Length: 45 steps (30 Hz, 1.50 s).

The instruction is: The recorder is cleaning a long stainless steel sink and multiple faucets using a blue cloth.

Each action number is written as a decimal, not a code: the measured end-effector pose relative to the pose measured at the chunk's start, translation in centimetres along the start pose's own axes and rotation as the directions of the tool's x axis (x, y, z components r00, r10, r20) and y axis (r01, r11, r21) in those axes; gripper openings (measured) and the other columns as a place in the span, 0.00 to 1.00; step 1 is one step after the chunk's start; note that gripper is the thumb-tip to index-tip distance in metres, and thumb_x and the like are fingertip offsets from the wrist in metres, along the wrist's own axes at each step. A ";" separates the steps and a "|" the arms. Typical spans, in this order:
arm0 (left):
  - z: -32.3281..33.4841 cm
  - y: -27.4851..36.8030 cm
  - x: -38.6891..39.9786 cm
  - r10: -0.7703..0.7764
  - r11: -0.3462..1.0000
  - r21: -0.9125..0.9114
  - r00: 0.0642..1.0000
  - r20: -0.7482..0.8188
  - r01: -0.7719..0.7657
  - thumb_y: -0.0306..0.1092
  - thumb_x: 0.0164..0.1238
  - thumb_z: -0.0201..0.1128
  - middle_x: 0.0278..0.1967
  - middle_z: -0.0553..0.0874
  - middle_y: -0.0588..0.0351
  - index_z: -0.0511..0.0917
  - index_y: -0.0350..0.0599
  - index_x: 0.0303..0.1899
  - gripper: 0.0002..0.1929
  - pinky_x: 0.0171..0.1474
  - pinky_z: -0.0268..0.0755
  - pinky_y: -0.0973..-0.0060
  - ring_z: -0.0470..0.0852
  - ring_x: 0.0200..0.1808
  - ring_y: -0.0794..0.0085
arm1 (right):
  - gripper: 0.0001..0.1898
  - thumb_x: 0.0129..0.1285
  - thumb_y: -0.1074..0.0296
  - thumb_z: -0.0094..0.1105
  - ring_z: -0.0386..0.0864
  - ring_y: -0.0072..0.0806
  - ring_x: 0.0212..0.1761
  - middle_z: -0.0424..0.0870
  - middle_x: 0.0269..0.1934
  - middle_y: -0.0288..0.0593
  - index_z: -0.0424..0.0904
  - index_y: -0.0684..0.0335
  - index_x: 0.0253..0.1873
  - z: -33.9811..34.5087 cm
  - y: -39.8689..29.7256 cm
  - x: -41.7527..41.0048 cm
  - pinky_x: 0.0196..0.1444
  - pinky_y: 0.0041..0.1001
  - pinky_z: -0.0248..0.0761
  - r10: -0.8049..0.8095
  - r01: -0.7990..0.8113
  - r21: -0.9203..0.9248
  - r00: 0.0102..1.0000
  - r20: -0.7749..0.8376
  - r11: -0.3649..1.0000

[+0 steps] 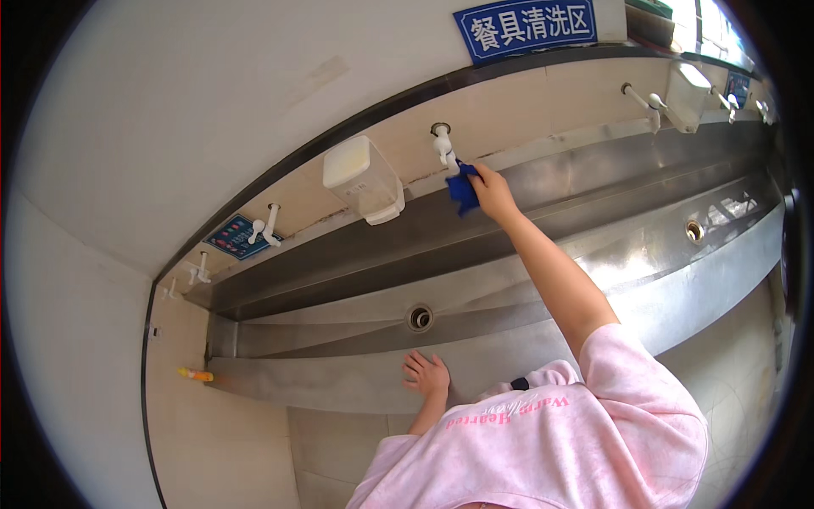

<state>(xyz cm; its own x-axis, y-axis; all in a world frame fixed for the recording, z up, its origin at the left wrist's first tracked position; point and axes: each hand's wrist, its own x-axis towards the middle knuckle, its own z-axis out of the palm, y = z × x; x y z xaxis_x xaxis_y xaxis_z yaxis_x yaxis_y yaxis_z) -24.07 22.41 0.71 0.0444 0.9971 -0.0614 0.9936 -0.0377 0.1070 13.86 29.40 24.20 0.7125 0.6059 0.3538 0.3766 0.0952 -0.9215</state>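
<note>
My right hand, with the arm stretched out to the far wall, grips a dark blue cloth. The cloth is bunched against the outlet end of a white plastic tap, and part of it hangs below my fingers. Resting on the front steel panel of a long stainless-steel trough sink, my left hand has its fingers spread and holds nothing. A round drain lies in the trough floor just beyond it.
A white plastic dispenser box is mounted left of the tap, with another dispenser far right. More white taps line the tiled wall. A yellow-orange bottle is at the sink's left end. A blue sign bears writing.
</note>
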 end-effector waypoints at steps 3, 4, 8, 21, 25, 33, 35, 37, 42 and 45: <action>0.0 0.1 0.4 0.004 1.000 -0.013 0.998 0.056 -0.003 0.53 0.71 0.44 0.74 0.50 0.47 0.50 0.45 0.72 0.35 0.67 0.39 0.37 0.44 0.74 0.48 | 0.10 0.65 0.66 0.53 0.78 0.55 0.40 0.80 0.35 0.58 0.75 0.68 0.41 -1.3 1.7 -4.0 0.42 0.38 0.70 -0.006 0.013 -0.035 0.983 0.183 0.999; -0.2 0.5 0.9 -0.038 0.998 -0.044 0.992 0.119 0.043 0.53 0.71 0.45 0.74 0.49 0.46 0.49 0.45 0.72 0.35 0.67 0.39 0.37 0.44 0.74 0.47 | 0.09 0.65 0.67 0.54 0.77 0.55 0.40 0.80 0.35 0.59 0.74 0.69 0.40 -1.3 2.7 -5.7 0.41 0.38 0.70 0.002 -0.004 0.009 0.980 0.199 1.000; -3.2 3.7 2.1 0.140 0.923 -0.383 0.948 0.286 -0.021 0.52 0.67 0.58 0.73 0.50 0.40 0.44 0.44 0.73 0.42 0.71 0.42 0.47 0.47 0.74 0.50 | 0.12 0.65 0.65 0.54 0.80 0.49 0.44 0.82 0.40 0.58 0.78 0.68 0.46 -1.6 5.9 -12.2 0.47 0.36 0.70 0.278 -0.273 -0.058 0.923 0.267 0.960; -7.1 14.9 -4.3 0.697 0.082 -0.889 0.611 0.375 0.452 0.34 0.69 0.62 0.51 0.81 0.54 0.71 0.35 0.58 0.20 0.53 0.71 0.76 0.80 0.50 0.74 | 0.20 0.67 0.61 0.56 0.80 0.30 0.47 0.81 0.51 0.45 0.74 0.63 0.60 -10.7 3.0 -17.4 0.51 0.30 0.73 0.417 -0.463 -0.199 0.433 0.799 0.863; -7.0 14.8 -5.8 0.606 -0.016 -0.815 0.654 0.453 0.579 0.36 0.70 0.60 0.52 0.80 0.52 0.71 0.36 0.58 0.20 0.56 0.72 0.71 0.80 0.52 0.69 | 0.19 0.66 0.63 0.55 0.82 0.28 0.41 0.83 0.46 0.41 0.74 0.63 0.60 -19.2 5.2 -11.2 0.41 0.27 0.76 0.383 -0.430 -0.011 0.790 0.478 0.903; -8.3 10.8 -9.9 0.420 -0.486 -0.564 0.744 0.519 0.667 0.47 0.71 0.55 0.58 0.76 0.52 0.68 0.42 0.61 0.24 0.62 0.69 0.58 0.76 0.59 0.59 | 0.17 0.64 0.57 0.54 0.80 0.43 0.50 0.83 0.48 0.50 0.80 0.57 0.52 -41.5 6.0 5.4 0.53 0.37 0.72 -0.040 -0.260 -0.504 0.860 -0.508 0.823; -8.1 9.8 -10.8 0.400 -0.517 -0.569 0.768 0.499 0.639 0.49 0.70 0.55 0.59 0.76 0.52 0.68 0.44 0.61 0.25 0.61 0.68 0.55 0.74 0.60 0.58 | 0.19 0.64 0.55 0.54 0.79 0.44 0.52 0.82 0.50 0.49 0.78 0.56 0.56 -42.8 5.2 7.4 0.54 0.38 0.71 -0.039 -0.289 -0.558 0.864 -0.502 0.778; -8.2 9.4 -12.0 0.407 -0.563 -0.584 0.811 0.421 0.585 0.49 0.69 0.56 0.59 0.76 0.53 0.69 0.44 0.61 0.25 0.61 0.68 0.55 0.74 0.60 0.58 | 0.20 0.64 0.53 0.54 0.79 0.43 0.53 0.82 0.49 0.48 0.78 0.56 0.56 -43.6 5.5 8.9 0.55 0.38 0.71 -0.039 -0.303 -0.594 0.869 -0.493 0.746; -7.9 8.3 -14.8 0.313 -0.617 -0.589 0.850 0.425 0.522 0.50 0.67 0.57 0.59 0.75 0.54 0.70 0.47 0.60 0.25 0.61 0.66 0.54 0.72 0.61 0.57 | 0.18 0.64 0.51 0.55 0.80 0.41 0.51 0.84 0.47 0.43 0.79 0.52 0.54 -44.1 4.9 10.1 0.52 0.38 0.72 0.016 -0.277 -0.679 0.931 -0.364 0.680; -7.5 7.7 -16.6 0.260 -0.640 -0.589 0.861 0.438 0.493 0.50 0.67 0.56 0.60 0.75 0.54 0.70 0.48 0.60 0.25 0.62 0.65 0.52 0.70 0.62 0.56 | 0.16 0.64 0.50 0.55 0.81 0.39 0.50 0.85 0.46 0.41 0.81 0.51 0.50 -44.4 3.8 9.9 0.49 0.37 0.73 0.046 -0.297 -0.709 0.935 -0.351 0.640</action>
<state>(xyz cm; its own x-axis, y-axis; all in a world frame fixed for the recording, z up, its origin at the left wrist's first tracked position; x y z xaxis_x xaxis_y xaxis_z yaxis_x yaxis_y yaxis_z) -17.95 6.10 10.03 0.3421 0.8195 -0.4598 -0.6754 0.5546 0.4860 48.60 0.71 31.35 0.8914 0.2937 0.3452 0.4488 -0.6787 -0.5813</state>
